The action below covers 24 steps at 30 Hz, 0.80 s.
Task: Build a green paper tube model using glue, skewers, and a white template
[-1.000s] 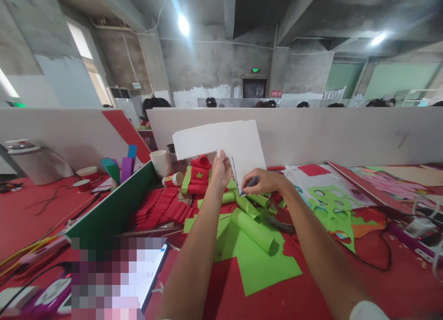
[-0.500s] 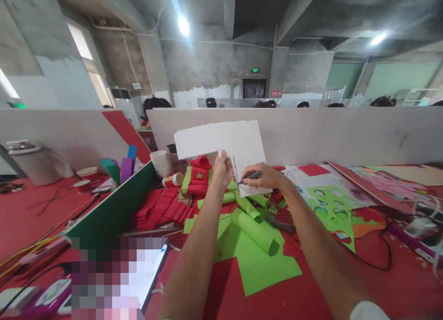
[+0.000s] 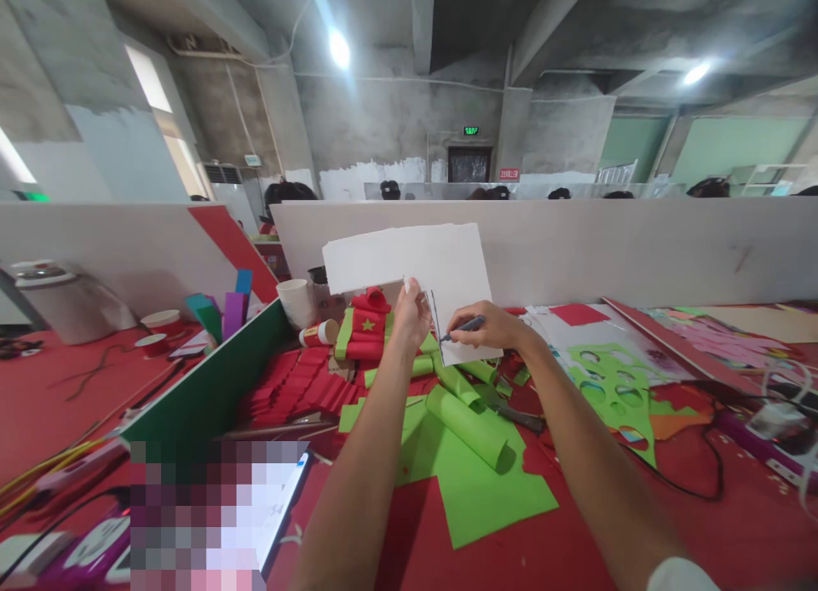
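Note:
A white sheet of card point(image 3: 409, 250) with an L-like outline is held up over the table. My left hand point(image 3: 411, 312) pinches its lower inner edge between thumb and fingers. In my right hand point(image 3: 491, 325) is a dark marker pen point(image 3: 465, 327), its tip touching the card's lower left part near a dark drawn line. Beneath my hands lie rolled green pieces point(image 3: 469, 425) and a flat green sheet point(image 3: 498, 506). Folded red strips point(image 3: 307, 382) and a red piece with a yellow star point(image 3: 369, 324) are to the left.
A dark green panel point(image 3: 210, 387) stands at the left, with a white paper cup point(image 3: 296, 301) beyond it. A phone point(image 3: 281, 506) lies near the front left. Cut-out green sheet point(image 3: 607, 374) and a black cable point(image 3: 709, 489) lie at the right. A white partition point(image 3: 626, 250) runs behind.
Hardly anything differs. Both hands, the card and the marker pen keep nearly the same places, and the pen tip stays on the card.

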Each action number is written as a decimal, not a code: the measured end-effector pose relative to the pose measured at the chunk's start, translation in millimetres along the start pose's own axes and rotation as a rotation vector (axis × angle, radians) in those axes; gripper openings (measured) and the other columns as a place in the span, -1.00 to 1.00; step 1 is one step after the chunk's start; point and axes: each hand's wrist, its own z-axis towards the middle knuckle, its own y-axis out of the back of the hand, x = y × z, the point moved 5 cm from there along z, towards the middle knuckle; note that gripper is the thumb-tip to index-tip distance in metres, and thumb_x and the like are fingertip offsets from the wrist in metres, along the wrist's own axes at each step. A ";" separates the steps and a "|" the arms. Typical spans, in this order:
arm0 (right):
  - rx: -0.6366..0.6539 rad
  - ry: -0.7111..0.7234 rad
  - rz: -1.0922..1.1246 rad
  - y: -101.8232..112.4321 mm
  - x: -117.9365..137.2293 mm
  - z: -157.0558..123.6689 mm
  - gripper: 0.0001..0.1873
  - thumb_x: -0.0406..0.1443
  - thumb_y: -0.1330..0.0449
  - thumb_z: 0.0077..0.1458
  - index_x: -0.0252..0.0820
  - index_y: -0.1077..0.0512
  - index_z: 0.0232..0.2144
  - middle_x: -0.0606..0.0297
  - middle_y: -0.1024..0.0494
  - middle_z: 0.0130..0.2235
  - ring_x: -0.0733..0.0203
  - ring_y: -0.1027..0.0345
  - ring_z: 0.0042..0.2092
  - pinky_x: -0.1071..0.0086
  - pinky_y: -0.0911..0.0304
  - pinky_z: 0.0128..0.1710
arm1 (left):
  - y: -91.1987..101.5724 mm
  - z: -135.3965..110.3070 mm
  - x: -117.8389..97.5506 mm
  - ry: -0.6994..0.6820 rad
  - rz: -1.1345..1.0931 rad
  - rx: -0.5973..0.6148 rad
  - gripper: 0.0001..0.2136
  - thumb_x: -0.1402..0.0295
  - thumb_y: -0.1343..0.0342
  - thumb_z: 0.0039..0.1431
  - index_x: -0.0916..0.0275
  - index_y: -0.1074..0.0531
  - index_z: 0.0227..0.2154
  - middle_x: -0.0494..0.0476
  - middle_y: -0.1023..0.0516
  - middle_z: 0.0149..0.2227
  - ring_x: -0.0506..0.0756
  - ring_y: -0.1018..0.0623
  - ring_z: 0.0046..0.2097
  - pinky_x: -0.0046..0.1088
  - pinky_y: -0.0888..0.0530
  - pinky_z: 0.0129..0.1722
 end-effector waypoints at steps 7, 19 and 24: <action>-0.085 0.019 -0.006 4.0 -3.1 1.1 -0.77 -0.22 -0.21 0.07 -0.22 -0.55 -0.26 0.28 -0.56 -0.37 0.35 -0.34 -0.47 0.51 -0.32 -0.54 | -2.0 -1.9 -0.1 0.012 0.009 0.025 -0.88 0.26 -0.14 0.25 0.18 -0.36 -0.31 -0.02 -0.56 -0.36 -0.05 -0.55 -0.36 -0.53 -0.50 -0.20; -0.092 0.022 0.013 3.8 -10.5 2.2 -0.74 -0.18 -0.22 0.07 -0.21 -0.55 -0.24 0.28 -0.56 -0.36 0.35 -0.33 -0.47 0.51 -0.30 -0.55 | -3.0 -1.9 0.9 0.006 0.015 0.048 -0.86 0.26 -0.17 0.22 0.18 -0.35 -0.31 -0.02 -0.55 -0.37 -0.05 -0.55 -0.37 -0.53 -0.50 -0.25; -0.201 0.046 -0.008 9.2 -9.8 2.0 -0.75 -0.18 -0.20 0.09 -0.22 -0.53 -0.26 0.32 -0.51 -0.43 0.38 -0.29 -0.51 0.52 -0.27 -0.56 | -6.4 -3.4 1.2 0.016 0.017 0.049 -0.86 0.25 -0.17 0.23 0.19 -0.36 -0.31 -0.03 -0.55 -0.37 -0.06 -0.55 -0.37 -0.55 -0.48 -0.25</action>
